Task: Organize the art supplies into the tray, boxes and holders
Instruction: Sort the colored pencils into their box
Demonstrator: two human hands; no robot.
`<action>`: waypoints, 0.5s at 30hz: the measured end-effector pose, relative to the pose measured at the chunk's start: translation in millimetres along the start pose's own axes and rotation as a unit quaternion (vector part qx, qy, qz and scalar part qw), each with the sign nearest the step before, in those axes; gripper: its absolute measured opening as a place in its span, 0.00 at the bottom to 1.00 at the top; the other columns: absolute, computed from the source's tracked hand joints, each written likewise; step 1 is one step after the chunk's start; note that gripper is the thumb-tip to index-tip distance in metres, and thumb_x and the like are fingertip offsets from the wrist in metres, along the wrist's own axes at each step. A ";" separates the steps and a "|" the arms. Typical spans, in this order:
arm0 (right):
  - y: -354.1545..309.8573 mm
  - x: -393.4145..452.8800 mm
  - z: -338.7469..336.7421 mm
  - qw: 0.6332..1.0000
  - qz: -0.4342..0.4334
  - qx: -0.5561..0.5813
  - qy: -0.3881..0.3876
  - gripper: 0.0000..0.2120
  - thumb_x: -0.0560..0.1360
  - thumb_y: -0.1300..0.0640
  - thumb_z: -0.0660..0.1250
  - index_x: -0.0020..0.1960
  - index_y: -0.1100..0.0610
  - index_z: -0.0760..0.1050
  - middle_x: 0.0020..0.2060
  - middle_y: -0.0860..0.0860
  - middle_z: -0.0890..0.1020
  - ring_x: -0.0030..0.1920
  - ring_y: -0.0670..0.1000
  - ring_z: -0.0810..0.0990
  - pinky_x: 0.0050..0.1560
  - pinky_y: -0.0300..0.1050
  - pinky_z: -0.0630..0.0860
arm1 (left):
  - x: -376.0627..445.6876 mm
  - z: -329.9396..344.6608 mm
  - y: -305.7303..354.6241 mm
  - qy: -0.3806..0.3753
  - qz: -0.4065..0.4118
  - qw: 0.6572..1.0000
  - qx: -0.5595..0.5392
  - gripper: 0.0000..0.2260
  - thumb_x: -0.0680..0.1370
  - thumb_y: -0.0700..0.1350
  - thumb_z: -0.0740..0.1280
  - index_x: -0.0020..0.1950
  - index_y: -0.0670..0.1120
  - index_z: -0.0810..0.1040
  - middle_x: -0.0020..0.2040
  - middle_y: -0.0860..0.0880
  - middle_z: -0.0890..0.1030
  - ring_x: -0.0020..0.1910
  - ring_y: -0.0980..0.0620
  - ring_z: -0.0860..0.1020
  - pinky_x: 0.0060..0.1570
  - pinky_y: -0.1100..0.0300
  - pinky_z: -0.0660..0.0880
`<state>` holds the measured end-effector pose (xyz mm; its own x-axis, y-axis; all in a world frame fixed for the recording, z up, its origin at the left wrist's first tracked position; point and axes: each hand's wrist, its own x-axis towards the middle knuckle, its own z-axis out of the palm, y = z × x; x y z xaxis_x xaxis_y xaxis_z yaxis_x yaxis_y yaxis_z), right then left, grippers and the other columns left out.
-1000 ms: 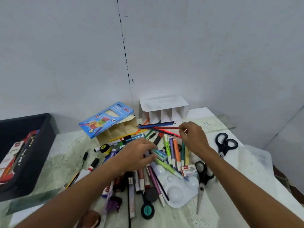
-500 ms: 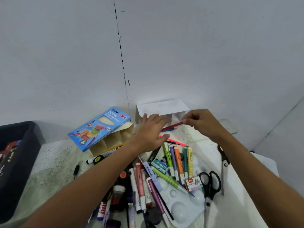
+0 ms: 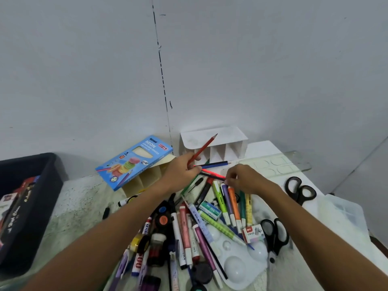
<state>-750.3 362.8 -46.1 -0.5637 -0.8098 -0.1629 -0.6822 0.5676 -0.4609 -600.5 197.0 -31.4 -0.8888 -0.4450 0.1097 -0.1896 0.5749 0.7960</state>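
Left hand [image 3: 181, 172]: fingers gripping a red pencil [image 3: 203, 149], tip tilted up toward the white holder [image 3: 214, 143].
Right hand [image 3: 245, 179]: fingers pinching a dark pencil [image 3: 212, 176] above the markers.

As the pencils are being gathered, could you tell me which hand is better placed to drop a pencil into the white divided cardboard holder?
Left, probably. The left hand already grips the red pencil, angled toward the white divided cardboard holder.

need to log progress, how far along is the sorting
Early. Done: a few boxes sit in the black tray. In hand: the left hand holds a red pencil; the right hand picks at more. Left: the marker pile; the white holder looks empty.
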 end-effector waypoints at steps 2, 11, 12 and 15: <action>-2.8 -1.9 -10.4 0.999 -0.001 0.043 0.032 0.06 0.76 0.58 0.68 0.40 0.54 0.79 0.37 0.46 0.80 0.38 0.46 0.78 0.37 0.37 0.69 | 1.3 2.1 1.3 0.023 0.014 0.999 0.023 0.08 0.76 0.43 0.70 0.54 0.45 0.77 0.40 0.49 0.75 0.42 0.52 0.75 0.48 0.54 0.74; -16.8 -27.0 -64.9 0.948 -0.032 0.304 0.091 0.08 0.75 0.58 0.71 0.37 0.57 0.81 0.31 0.48 0.80 0.32 0.42 0.74 0.36 0.37 0.69 | 7.5 16.8 19.6 0.062 0.033 0.983 0.171 0.08 0.77 0.54 0.67 0.49 0.50 0.77 0.38 0.54 0.78 0.40 0.53 0.76 0.37 0.58 0.72; -16.6 -25.2 -63.7 0.941 -0.028 0.324 0.091 0.07 0.75 0.57 0.71 0.39 0.57 0.82 0.33 0.49 0.81 0.33 0.44 0.75 0.36 0.39 0.69 | 5.1 15.2 20.4 0.056 0.023 0.983 0.172 0.07 0.79 0.53 0.65 0.43 0.52 0.75 0.34 0.54 0.76 0.35 0.53 0.75 0.33 0.58 0.69; -12.8 -15.8 -55.3 0.913 0.001 0.397 0.099 0.06 0.76 0.56 0.69 0.49 0.58 0.82 0.37 0.52 0.83 0.35 0.48 0.76 0.35 0.40 0.70 | -0.7 6.6 10.5 0.042 -0.011 0.991 0.129 0.10 0.81 0.52 0.61 0.41 0.51 0.72 0.32 0.52 0.74 0.32 0.50 0.73 0.34 0.54 0.69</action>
<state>-758.5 376.5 10.6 -0.6918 -0.7210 -0.0399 -0.1735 0.2196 -0.9600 -604.5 207.9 -27.0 -0.8473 -0.5088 0.1524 -0.3186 0.7165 0.6206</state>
